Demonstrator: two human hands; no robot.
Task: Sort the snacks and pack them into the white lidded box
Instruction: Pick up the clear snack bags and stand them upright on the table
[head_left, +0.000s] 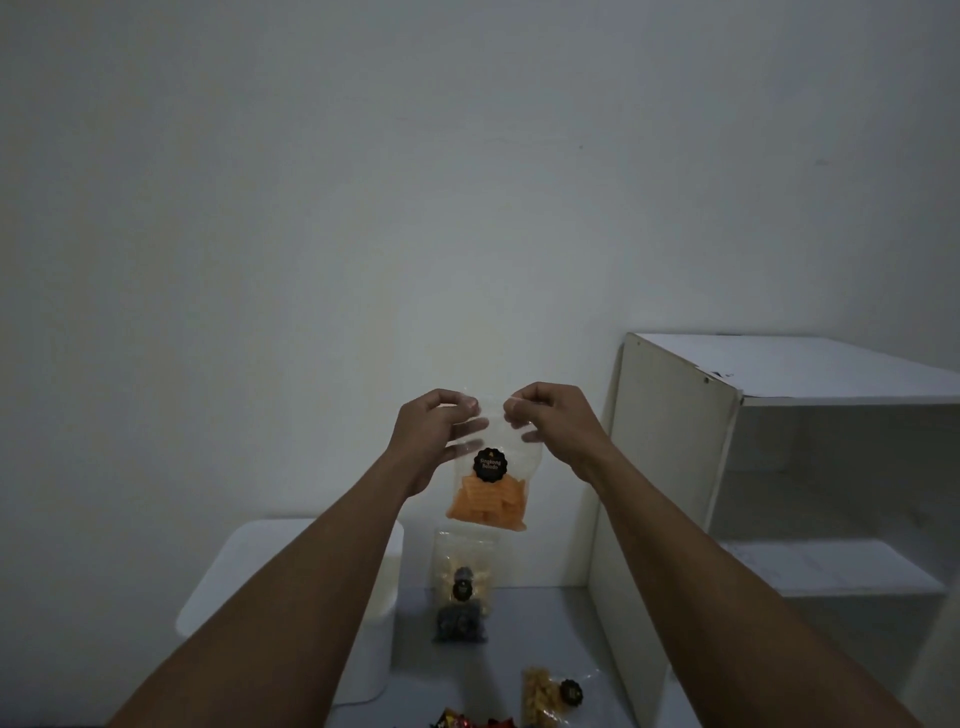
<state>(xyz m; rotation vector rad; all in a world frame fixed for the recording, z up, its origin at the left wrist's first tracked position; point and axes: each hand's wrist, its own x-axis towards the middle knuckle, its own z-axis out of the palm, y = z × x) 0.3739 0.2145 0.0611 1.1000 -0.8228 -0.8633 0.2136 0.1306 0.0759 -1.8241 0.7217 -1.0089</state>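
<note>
I hold up a clear pouch of orange chips (488, 499) with a round black label, high above the table in front of the wall. My left hand (434, 431) pinches its top left corner and my right hand (553, 421) pinches its top right corner. The white lidded box (244, 577) stands on the table at lower left, lid on, partly hidden by my left forearm. Below the held pouch a clear pouch of pale snacks (465, 566) leans upright, with a dark snack pouch (460, 623) in front of it.
A pouch of yellow snacks (550, 693) lies near the front edge, beside red and dark wrappers (470, 721) cut off by the frame. A white open shelf unit (779, 467) stands at the right. A plain wall rises behind the grey table (550, 623).
</note>
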